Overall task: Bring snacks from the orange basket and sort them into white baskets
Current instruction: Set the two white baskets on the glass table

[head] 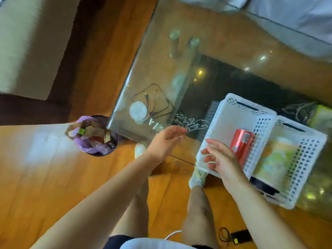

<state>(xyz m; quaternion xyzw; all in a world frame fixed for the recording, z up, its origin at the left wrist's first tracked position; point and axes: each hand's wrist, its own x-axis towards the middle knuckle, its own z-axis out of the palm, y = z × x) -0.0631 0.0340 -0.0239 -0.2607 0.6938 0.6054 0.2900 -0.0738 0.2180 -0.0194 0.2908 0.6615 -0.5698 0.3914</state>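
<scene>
The right hand [220,159] is seen above the near corner of the left white basket [226,115], its fingers spread and loosely bent, with nothing held; whether the fingertips touch the basket cannot be told. Just beside that hand, a red can [241,143] lies on its side inside the same basket, against the perforated wall shared with the second white basket [312,150]. In that right-hand basket a pale yellow-green snack packet [276,159] is lying flat. Both baskets are set side by side, touching, on the near right part of the glass table [161,69]. The left hand [165,141] is held out over the near edge of the table, its fingers relaxed and extended, and nothing is gripped by it. Further left, on the wooden floor [45,168] beside the table's corner, a round bin lined with a purple bag [93,139] is seen, with brown wrappers inside. A round white disc [138,110] and a thin black cable [158,97] are visible at the table's left end. The orange basket is not seen in the view. The picture is somewhat blurred.
</scene>
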